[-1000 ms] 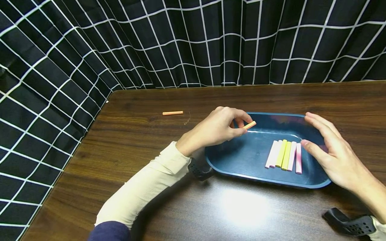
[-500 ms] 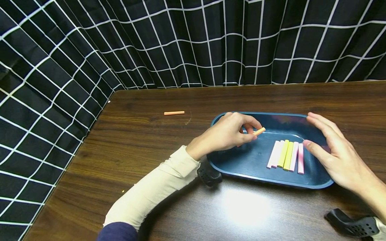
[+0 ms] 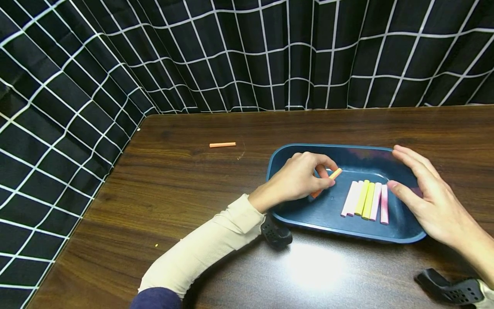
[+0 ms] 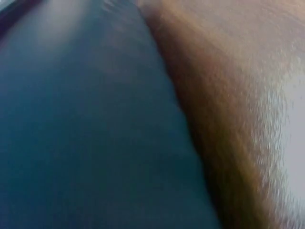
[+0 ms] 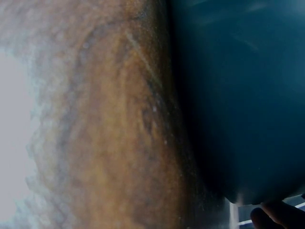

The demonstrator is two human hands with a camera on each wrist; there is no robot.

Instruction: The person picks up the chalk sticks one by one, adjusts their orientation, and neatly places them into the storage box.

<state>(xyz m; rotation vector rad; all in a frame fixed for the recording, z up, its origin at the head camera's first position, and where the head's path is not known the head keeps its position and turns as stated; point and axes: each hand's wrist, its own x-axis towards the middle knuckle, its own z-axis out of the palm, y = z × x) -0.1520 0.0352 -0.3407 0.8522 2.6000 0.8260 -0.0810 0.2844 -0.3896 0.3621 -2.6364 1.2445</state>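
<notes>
My left hand (image 3: 297, 179) is over the left half of a blue plastic tray (image 3: 305, 214). Between thumb and fingers it pinches an orange chalk stick (image 3: 336, 173), tilted, its middle hidden by the thumb; a darker orange end shows below the hand. To the right, several pink and yellow chalk sticks (image 3: 366, 201) lie side by side on the tray floor. My right hand (image 3: 434, 199) rests at the tray's right end, fingers fairly straight, thumb over the rim. The left wrist view holds mostly the blurred tray side; dark fingertips (image 5: 274, 215) appear low in the right wrist view.
Another orange chalk stick (image 3: 222, 145) lies on the brown wooden table (image 3: 127, 193), left of the tray. A small yellow crumb (image 3: 156, 245) sits near the left sleeve. Behind the table hangs a black curtain (image 3: 247, 56) with white grid lines.
My left hand has moved right and slightly nearer, further into the tray, with the pinched chalk stick, which now tilts more steeply. The right hand has barely moved.
</notes>
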